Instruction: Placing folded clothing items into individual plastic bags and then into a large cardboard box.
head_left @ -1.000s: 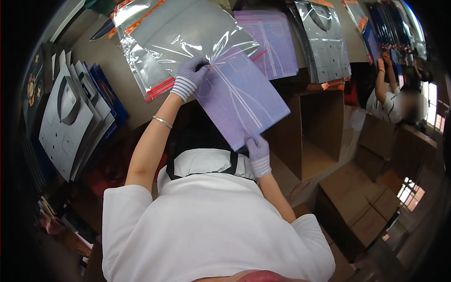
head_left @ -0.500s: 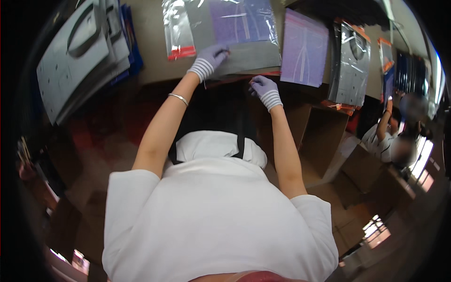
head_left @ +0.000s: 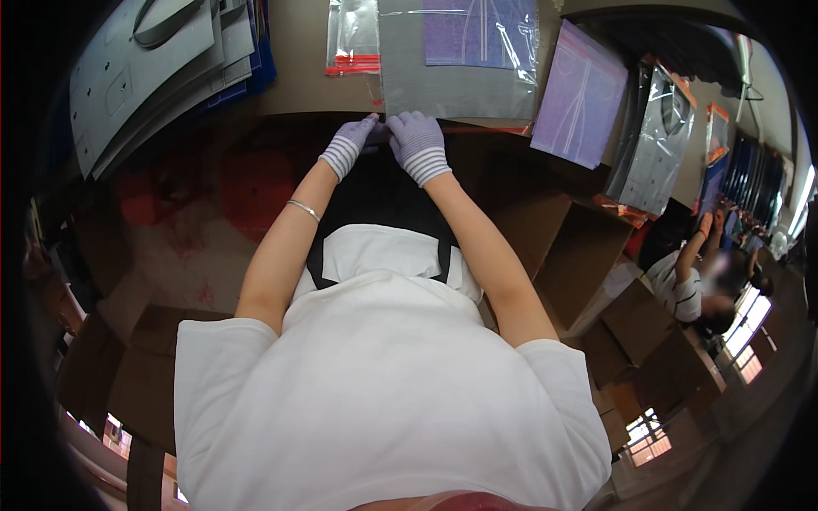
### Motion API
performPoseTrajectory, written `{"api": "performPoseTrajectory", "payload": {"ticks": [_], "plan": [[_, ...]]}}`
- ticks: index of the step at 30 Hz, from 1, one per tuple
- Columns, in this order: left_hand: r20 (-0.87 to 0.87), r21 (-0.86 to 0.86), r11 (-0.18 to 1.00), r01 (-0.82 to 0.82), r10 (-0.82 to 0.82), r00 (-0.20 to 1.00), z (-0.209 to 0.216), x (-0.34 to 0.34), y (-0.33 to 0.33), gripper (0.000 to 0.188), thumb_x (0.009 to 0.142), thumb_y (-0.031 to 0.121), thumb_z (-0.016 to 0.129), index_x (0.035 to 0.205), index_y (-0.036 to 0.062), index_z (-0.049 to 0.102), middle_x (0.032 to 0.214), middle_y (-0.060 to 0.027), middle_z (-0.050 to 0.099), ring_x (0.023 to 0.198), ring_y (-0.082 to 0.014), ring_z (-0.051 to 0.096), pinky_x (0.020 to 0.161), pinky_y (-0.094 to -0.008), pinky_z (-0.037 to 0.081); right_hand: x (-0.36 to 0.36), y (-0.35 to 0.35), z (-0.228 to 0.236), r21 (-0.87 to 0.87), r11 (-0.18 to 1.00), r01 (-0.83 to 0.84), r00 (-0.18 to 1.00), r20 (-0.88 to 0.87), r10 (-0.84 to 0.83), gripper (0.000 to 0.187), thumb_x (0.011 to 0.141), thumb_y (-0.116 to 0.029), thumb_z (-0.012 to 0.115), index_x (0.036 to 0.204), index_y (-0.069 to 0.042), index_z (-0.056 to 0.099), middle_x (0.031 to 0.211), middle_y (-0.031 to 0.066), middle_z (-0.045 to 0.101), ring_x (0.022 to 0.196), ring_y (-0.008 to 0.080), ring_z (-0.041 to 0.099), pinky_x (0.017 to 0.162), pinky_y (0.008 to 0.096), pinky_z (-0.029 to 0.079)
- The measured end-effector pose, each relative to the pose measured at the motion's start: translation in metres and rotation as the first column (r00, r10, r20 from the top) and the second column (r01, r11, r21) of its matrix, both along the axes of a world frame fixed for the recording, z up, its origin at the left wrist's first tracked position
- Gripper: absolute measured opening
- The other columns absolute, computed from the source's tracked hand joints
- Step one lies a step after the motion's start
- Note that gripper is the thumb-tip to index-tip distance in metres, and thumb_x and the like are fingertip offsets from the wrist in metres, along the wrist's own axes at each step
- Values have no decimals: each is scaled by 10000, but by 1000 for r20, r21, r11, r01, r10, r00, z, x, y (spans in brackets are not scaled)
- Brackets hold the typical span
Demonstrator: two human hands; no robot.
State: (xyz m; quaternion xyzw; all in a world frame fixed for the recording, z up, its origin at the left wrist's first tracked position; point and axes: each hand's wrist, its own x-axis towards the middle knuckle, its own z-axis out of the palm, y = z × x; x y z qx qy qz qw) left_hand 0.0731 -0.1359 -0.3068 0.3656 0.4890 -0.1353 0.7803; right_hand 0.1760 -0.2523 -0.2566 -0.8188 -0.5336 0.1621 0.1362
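Observation:
My hands, in lilac knit gloves with white-striped cuffs, are close together at the table's near edge. My left hand (head_left: pixel 349 146) is closed, fingertips pressed together beside a small reddish bit; whatever lies in them is too small to make out. Next to it, my right hand (head_left: pixel 419 143) has its fingers bent at the near left corner of a clear plastic bag (head_left: pixel 486 92), and their grip is hidden. That bag lies flat, with a grey sheet and a purple piece (head_left: pixel 467 38) showing in it. Left of it lies a narrower clear bag (head_left: pixel 354 38) with red strips.
Grey cut sheets with curved handles (head_left: pixel 153 77) are stacked at the left, blue pieces beneath. At the right lie a purple packet (head_left: pixel 579 94) and bagged grey pieces (head_left: pixel 656 140). Cardboard boxes (head_left: pixel 588 255) stand below. Another person (head_left: pixel 682 281) is at the far right.
My left hand has drawn back off the bag to the table edge. My right hand has moved left, up beside it. The view has shifted, so the bags sit higher and further right.

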Motion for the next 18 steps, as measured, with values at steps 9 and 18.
{"api": "performPoseTrajectory", "payload": {"ticks": [9, 18], "plan": [[96, 192, 973, -126, 109, 989, 6, -34, 33, 191, 853, 163, 481, 923, 11, 572, 914, -118, 630, 891, -243, 602, 807, -368, 475, 47, -92, 63, 135, 760, 635, 772, -121, -624, 153, 660, -158, 578, 765, -48, 596, 693, 144, 556, 673, 287, 561, 631, 356, 461], [297, -177, 984, 18, 36, 954, -6, -27, 20, 400, 888, 380, 453, 1057, 25, 525, 1016, -146, 587, 976, -272, 559, 844, -393, 454, 20, -396, 17, -590, 283, 757, 310, -58, -949, 418, 710, -215, 585, 1074, -11, 560, 1038, 185, 591, 971, 307, 570, 832, 342, 448]]}}
